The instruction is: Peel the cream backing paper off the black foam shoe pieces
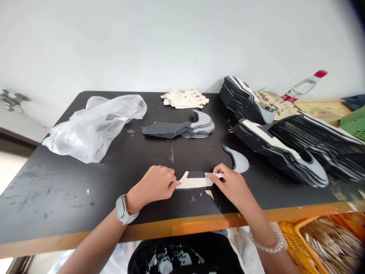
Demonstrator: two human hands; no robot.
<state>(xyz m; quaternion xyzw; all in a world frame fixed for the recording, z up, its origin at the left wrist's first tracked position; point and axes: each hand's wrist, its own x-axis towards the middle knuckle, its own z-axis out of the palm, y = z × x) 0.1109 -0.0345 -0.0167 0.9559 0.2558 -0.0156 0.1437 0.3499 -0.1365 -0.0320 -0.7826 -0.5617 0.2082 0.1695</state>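
Note:
My left hand (152, 184) and my right hand (230, 186) pinch opposite ends of a flat cream cut piece (194, 182) with a dark grey patch on its upper edge. It is held just above or on the black table (85, 182); I cannot tell which. A grey crescent-shaped cut piece (239, 161) lies just beyond my right fingers. A small cream scrap (209, 194) lies below the held piece. A layered stack of dark grey and pale grey cut pieces (178, 127) lies farther ahead.
Tall stacks of black, white and grey cut pieces (281, 152) cover the table's right side. A pile of cream scraps (185, 99) and a crumpled plastic bag (94, 129) lie at the back. An orange basket (322, 243) sits below the front edge, right.

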